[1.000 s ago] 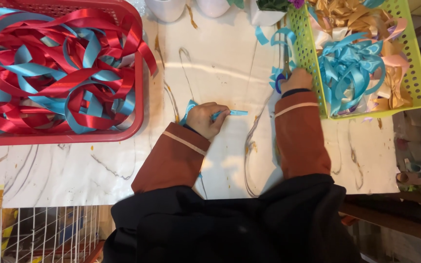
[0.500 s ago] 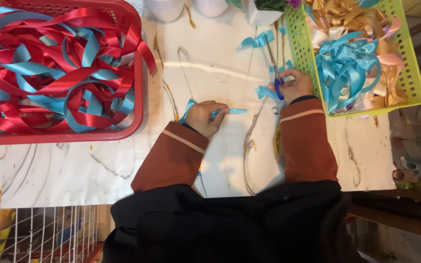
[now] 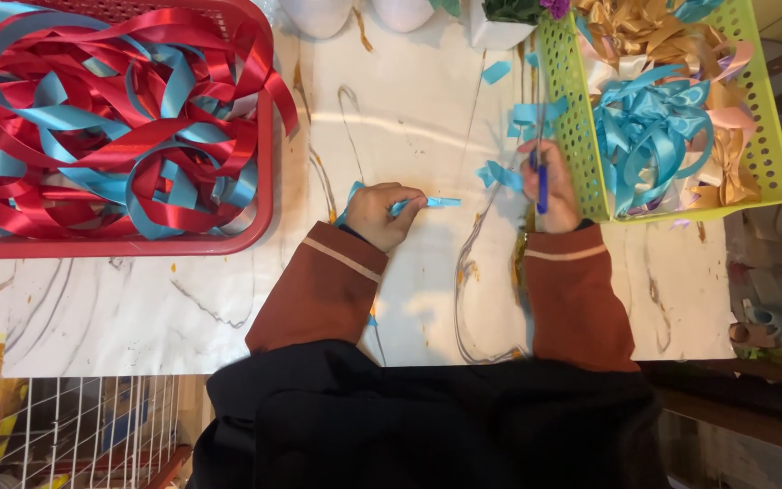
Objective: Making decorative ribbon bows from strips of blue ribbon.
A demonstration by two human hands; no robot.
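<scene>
White marbled table (image 3: 409, 118): left hand (image 3: 380, 214) pinching blue ribbon strip (image 3: 427, 203); right hand (image 3: 549, 181) gripping blue-handled scissors (image 3: 541, 186) by green basket (image 3: 581, 136); red basket (image 3: 260, 217) left.

In my left fingers (image 3: 406, 203) a narrow light-blue ribbon strip (image 3: 438, 202) lies flat, pointing right. My right fingers (image 3: 543, 166) hold a blue-handled tool (image 3: 541, 186) and looped light-blue ribbon (image 3: 498, 174).
</scene>
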